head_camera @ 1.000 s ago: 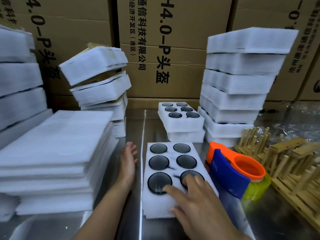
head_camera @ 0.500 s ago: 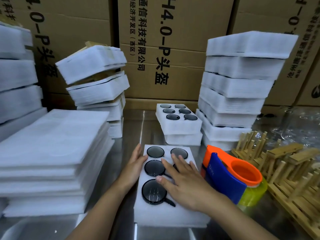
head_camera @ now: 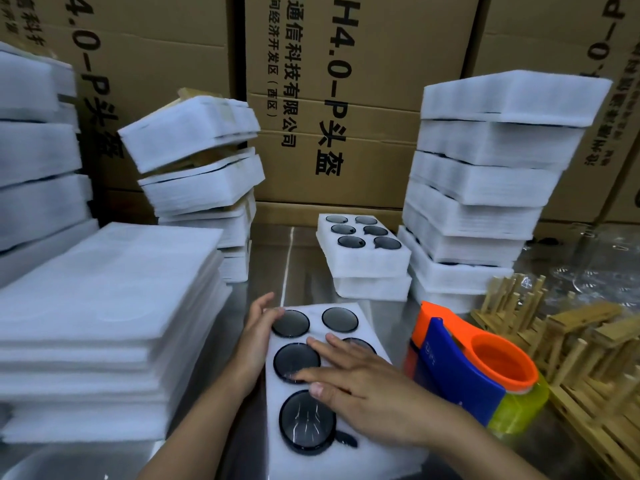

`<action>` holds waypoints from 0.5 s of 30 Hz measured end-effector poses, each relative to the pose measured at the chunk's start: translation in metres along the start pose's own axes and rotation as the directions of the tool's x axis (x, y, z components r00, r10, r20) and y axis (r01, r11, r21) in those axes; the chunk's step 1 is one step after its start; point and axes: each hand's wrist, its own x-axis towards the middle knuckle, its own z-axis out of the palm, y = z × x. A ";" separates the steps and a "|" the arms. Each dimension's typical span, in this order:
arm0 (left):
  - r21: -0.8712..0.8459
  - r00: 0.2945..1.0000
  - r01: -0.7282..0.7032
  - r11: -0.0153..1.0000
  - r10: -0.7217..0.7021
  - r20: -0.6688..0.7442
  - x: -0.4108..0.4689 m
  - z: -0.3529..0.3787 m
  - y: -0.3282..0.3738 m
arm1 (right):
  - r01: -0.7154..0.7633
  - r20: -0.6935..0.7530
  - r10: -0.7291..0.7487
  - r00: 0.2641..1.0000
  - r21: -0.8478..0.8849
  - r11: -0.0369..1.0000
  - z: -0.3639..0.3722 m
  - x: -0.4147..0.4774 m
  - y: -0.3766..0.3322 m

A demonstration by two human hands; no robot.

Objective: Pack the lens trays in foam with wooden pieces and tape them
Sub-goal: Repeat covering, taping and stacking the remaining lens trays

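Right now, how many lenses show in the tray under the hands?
5 lenses: far left, far right, middle left, middle right, near left. The right hand may hide a sixth.

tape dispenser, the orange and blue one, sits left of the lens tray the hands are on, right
No. The head view shows the orange and blue tape dispenser sitting right of the lens tray that the left hand and right hand are on, not left.
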 end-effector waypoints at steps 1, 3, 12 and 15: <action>0.009 1.000 0.000 1.000 0.000 0.008 0.000 0.000 -0.001 | -0.003 -0.010 0.003 1.000 0.002 1.000 0.000 0.000 -0.002; 0.008 1.000 -0.004 1.000 0.004 0.027 0.000 0.000 -0.003 | -0.011 -0.043 0.010 0.999 -0.023 1.000 0.000 0.002 -0.005; -0.054 0.988 0.056 0.997 -0.047 0.146 -0.005 0.002 -0.001 | -0.003 0.085 0.011 0.996 -0.098 0.995 0.004 0.016 -0.009; -0.056 0.990 0.046 0.997 -0.038 0.137 -0.006 0.004 0.000 | -0.009 0.110 0.016 0.994 -0.065 0.998 0.001 0.017 -0.009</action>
